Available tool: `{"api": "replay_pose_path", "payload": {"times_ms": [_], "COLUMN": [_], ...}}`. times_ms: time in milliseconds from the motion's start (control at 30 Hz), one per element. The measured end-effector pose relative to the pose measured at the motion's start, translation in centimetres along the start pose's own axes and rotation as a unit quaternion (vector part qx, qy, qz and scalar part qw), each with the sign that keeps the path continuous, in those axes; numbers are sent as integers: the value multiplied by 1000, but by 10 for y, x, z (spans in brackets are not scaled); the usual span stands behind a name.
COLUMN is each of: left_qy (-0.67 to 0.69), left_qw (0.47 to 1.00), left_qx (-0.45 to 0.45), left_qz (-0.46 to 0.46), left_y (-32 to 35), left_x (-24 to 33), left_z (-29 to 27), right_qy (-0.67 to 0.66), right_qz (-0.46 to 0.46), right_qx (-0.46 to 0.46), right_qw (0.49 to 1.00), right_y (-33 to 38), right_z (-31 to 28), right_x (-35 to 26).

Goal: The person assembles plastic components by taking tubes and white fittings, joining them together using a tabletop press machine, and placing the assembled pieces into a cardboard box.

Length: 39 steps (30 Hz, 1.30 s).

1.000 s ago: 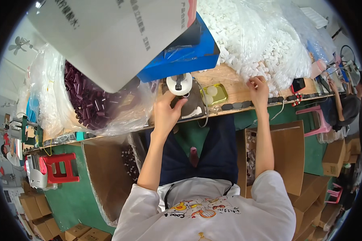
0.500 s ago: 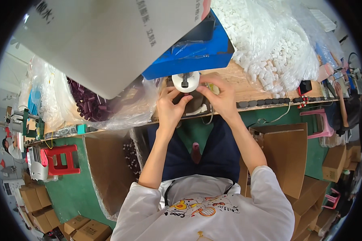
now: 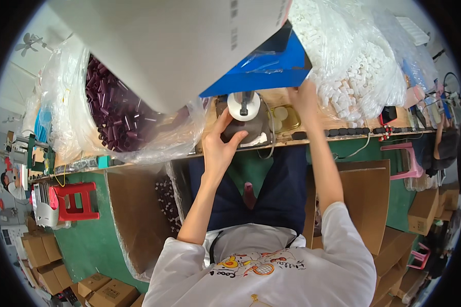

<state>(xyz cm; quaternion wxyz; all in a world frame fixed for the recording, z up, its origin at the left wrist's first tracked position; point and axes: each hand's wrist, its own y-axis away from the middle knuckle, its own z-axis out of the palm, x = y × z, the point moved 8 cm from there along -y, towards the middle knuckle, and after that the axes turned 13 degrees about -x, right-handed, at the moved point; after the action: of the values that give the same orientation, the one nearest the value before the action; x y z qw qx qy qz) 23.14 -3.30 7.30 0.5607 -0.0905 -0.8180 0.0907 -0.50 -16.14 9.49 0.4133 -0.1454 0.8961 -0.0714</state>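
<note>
While the left hand [image 3: 219,148] rests near the round white disc with its black central fitting [image 3: 251,107], just in front of the blue box-shaped housing [image 3: 264,79], its thumb and forefinger are spread with no piece visible between them; the right hand [image 3: 305,100] is blurred beside the housing's corner, its grip impossible to tell. This looks like an interval between placements at the disc, and the next move seems to call for a precise two-handed pinch there. Farther out lie glossy purple tubes [image 3: 115,115], left, and small white plastic pieces [image 3: 362,77], right.

Wht s/slv tee [image 3: 271,256], navy pants [image 3: 281,199].
</note>
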Motion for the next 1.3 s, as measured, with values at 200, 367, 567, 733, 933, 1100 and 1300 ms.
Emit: {"api": "replay_pose_path", "payload": {"times_ms": [200,367,567,733,933,1100,1300], "left_qy": [-89,-65,-54,-51,-596,-313,-400], "left_qw": [994,993,990,997,754,933,910], "left_qx": [54,93,109,-51,-62,93,-111], "left_qz": [20,27,66,-24,-268,-155,-7], "left_y": [-8,-4,-4,14,150,61,-17], "left_x": [8,2,25,42,18,13,-38], "left_z": [9,14,0,-9,-167,-198,-137], "right_qy": [69,212,14,-253,-169,-22,-154], "right_qz": [46,63,34,9,-26,-194,-110], "right_qx": [70,62,42,-71,-172,-108,-80], "right_qw": [994,973,998,965,970,975,979], "right_y": [-48,-43,4,37,54,57,55], "right_z": [12,14,2,54,63,66,36], "right_x": [87,75,5,-15,-71,-98,-58]}}
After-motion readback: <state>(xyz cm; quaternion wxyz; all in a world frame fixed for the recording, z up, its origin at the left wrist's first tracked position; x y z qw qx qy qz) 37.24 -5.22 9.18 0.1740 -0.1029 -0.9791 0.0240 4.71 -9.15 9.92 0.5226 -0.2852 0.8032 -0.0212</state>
